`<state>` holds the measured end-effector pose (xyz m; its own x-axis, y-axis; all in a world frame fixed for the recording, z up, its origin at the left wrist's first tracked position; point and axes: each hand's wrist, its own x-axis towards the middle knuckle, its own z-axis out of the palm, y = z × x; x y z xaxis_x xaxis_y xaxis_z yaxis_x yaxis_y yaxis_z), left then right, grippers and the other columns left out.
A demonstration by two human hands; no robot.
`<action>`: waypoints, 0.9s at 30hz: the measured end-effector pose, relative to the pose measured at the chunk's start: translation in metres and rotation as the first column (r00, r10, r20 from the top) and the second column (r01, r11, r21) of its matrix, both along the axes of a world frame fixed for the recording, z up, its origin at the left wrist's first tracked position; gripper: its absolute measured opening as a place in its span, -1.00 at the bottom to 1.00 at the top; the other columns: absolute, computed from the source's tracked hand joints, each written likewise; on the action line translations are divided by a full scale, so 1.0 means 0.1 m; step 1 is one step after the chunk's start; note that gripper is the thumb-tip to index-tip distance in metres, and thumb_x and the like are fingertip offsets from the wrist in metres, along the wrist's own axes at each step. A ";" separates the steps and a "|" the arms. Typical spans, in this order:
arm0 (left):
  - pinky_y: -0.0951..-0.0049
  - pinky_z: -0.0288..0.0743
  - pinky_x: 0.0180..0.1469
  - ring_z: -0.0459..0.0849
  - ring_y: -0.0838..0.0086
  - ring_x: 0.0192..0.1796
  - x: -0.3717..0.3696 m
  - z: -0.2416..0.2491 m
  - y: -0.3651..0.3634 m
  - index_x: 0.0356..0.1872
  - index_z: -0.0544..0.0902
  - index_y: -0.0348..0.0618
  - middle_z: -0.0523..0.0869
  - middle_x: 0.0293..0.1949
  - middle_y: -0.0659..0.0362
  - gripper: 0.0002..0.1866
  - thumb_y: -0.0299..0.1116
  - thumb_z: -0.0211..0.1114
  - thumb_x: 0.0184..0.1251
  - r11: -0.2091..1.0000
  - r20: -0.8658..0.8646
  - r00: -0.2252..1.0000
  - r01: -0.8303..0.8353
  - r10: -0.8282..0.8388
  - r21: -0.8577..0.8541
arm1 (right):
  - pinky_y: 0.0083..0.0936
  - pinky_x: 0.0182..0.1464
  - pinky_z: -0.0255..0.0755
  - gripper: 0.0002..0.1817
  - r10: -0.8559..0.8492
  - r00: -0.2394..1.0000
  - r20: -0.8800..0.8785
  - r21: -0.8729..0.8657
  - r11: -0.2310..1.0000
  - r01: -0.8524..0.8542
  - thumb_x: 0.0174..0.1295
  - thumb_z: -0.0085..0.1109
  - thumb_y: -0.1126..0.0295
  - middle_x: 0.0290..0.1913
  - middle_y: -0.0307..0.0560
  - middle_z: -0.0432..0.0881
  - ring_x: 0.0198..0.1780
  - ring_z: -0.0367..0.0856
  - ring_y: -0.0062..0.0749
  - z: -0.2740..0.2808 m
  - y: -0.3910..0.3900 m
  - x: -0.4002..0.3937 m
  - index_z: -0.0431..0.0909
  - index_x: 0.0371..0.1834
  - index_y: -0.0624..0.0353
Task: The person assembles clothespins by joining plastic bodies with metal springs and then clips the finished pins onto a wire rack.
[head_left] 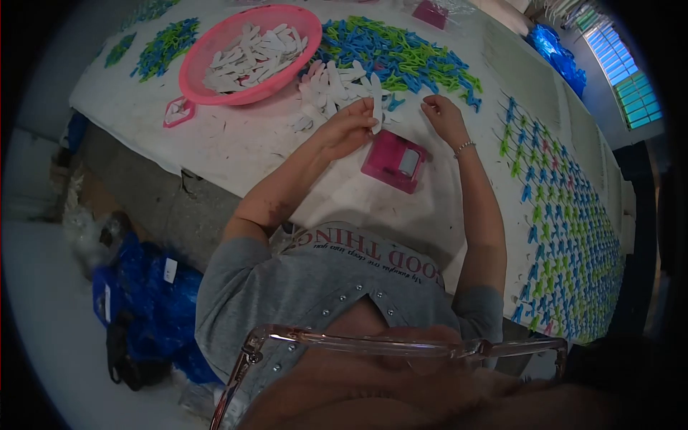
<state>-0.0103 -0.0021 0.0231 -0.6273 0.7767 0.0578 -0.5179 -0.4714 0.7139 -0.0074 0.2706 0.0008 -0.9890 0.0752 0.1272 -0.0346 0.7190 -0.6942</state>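
My left hand (pixel 351 127) pinches a flat white strip (pixel 377 106), which stands up from the fingertips. To its right, my right hand (pixel 446 120) is raised over the white table with its fingertips pressed together; anything between them is too small to make out. Below and between both hands lies a pink device (pixel 394 162) with a grey part on its right side. A loose pile of white strips (pixel 331 89) is just beyond my left hand. Near the fingertips lies a blue clip (pixel 393 102).
A pink basin (pixel 308 44) holds many white strips. Behind it and to its right is a heap of blue and green clips (pixel 401 54). Rows of clips (pixel 566 236) cover the table's right side. A small pink frame (pixel 178 112) lies left. Blue bags (pixel 161 301) are on the floor.
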 end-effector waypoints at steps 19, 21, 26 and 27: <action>0.54 0.40 -0.05 0.53 0.63 -0.17 -0.03 -0.21 -0.16 -0.01 0.48 -0.16 0.59 -0.22 0.25 -0.69 -0.54 0.22 0.21 0.999 -0.016 1.000 -0.026 0.026 -0.029 | -0.27 -0.17 0.55 -0.72 -0.093 0.975 -0.203 0.174 0.976 0.129 0.15 0.26 0.35 -0.16 0.05 0.60 -0.16 0.63 -0.15 0.08 -0.19 -0.25 0.51 -0.10 0.19; 0.56 0.42 -0.06 0.53 0.63 -0.17 -0.01 -0.19 -0.10 -0.01 0.47 -0.17 0.59 -0.21 0.26 -0.68 -0.56 0.23 0.19 0.992 -0.085 0.995 -0.065 0.055 -0.111 | -0.34 -0.17 0.56 -0.68 -0.172 0.953 -0.251 -0.013 0.985 0.174 0.14 0.29 0.37 -0.17 0.02 0.62 -0.17 0.65 -0.25 0.18 -0.17 0.05 0.51 -0.06 0.23; 0.61 0.44 -0.10 0.54 0.65 -0.20 0.07 -0.10 0.02 -0.04 0.45 -0.18 0.58 -0.21 0.26 -0.66 -0.62 0.25 0.15 0.954 -0.301 0.949 -0.175 0.097 -0.243 | -0.62 -0.13 0.55 -0.62 -0.223 0.973 -0.053 -0.788 0.608 0.096 0.17 0.25 0.57 -0.17 -0.15 0.60 -0.09 0.60 -0.54 0.54 -0.38 0.91 0.47 0.08 0.35; 0.61 0.44 -0.10 0.54 0.65 -0.19 0.07 -0.12 0.03 -0.04 0.45 -0.17 0.58 -0.21 0.26 -0.65 -0.62 0.26 0.14 0.954 -0.324 0.941 -0.179 0.095 -0.239 | -0.62 -0.13 0.55 -0.62 -0.231 0.971 -0.053 -0.788 0.608 0.102 0.17 0.25 0.57 -0.17 -0.15 0.60 -0.09 0.60 -0.54 0.52 -0.43 1.05 0.47 0.08 0.35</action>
<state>-0.0032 0.0013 0.0112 -0.7129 0.6978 0.0702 -0.1985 -0.2967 0.9341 0.0979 0.2274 0.0532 -0.9259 0.3710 0.0714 -0.1095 -0.0825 -0.9906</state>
